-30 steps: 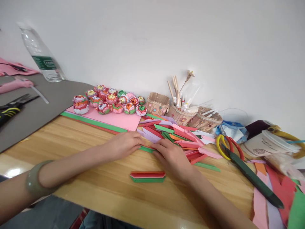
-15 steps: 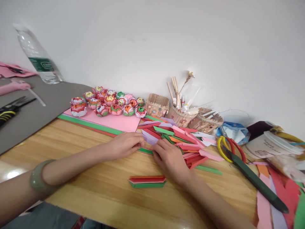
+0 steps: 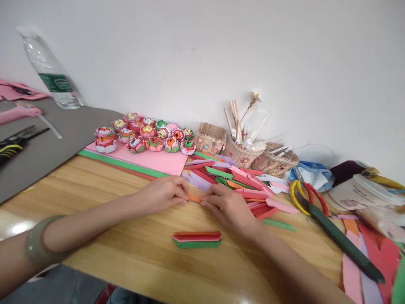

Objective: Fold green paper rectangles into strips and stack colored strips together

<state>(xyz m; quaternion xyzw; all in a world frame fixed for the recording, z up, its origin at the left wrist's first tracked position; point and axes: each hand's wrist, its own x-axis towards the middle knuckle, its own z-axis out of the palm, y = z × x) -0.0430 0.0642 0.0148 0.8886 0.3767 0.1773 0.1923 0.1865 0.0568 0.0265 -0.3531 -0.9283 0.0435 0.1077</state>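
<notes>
Between my two hands an orange paper strip [image 3: 194, 198] is stretched just above the wooden table. My left hand [image 3: 169, 193] pinches its left end, thumb and fingers pressed together. At the other end my right hand [image 3: 226, 206] grips it, fingers closed; both ends are hidden by the fingers. Closer to me lies a nested set of folded paper strips [image 3: 197, 240], green, pink, red and orange. A loose pile of folded strips [image 3: 240, 179] in many colours spreads behind and beside my right hand.
Several paper flowers [image 3: 148, 132] sit on pink paper sheets [image 3: 158, 161]. Small decorated baskets [image 3: 209, 139] stand by the wall. Scissors [image 3: 308, 196], a dark green-handled cutter or sheath [image 3: 344, 240] and a white tub [image 3: 363, 193] lie right; pliers [image 3: 19, 141] and a bottle [image 3: 52, 71] left.
A green strip edge showed between my hands before; now the orange strip shows there. My left hand has shifted slightly, its fingers now pointing straighter toward the right hand.
</notes>
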